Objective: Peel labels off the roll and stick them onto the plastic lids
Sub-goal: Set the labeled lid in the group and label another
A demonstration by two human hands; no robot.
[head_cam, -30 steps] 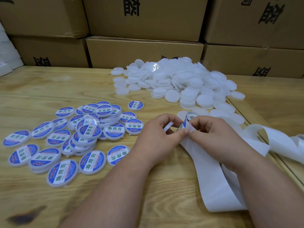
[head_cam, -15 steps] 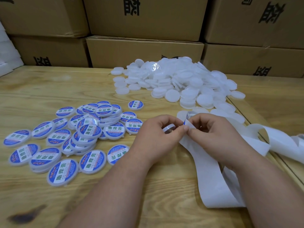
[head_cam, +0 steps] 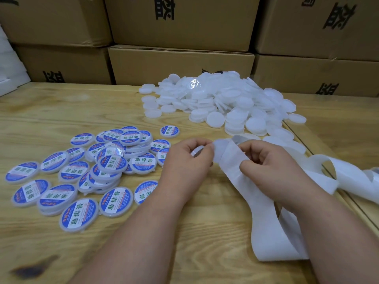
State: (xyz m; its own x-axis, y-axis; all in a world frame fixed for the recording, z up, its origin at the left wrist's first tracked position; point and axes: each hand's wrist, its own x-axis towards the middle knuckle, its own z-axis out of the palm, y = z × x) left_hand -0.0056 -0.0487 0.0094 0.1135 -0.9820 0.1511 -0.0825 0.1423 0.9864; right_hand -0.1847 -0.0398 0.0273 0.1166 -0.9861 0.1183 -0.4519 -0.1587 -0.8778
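White backing strip [head_cam: 229,158] loops, pinched by both hands beside bare lids [head_cam: 215,99].

White translucent backing-paper strip [head_cam: 264,203]: held up at centre, bent over at the top, runs down toward 5 o'clock and loops back out to 3 o'clock. Plain white round plastic lid [head_cam: 197,151]: in left hand [head_cam: 185,165], edge-on, just beside the strip's top fold. Right hand [head_cam: 266,162] pinches the strip. Heap of unlabelled white round lids [head_cam: 223,103] at 1 o'clock on the bench. Labelled lids with blue-and-white round stickers [head_cam: 86,171] spread at 9 o'clock, some stacked, face up.
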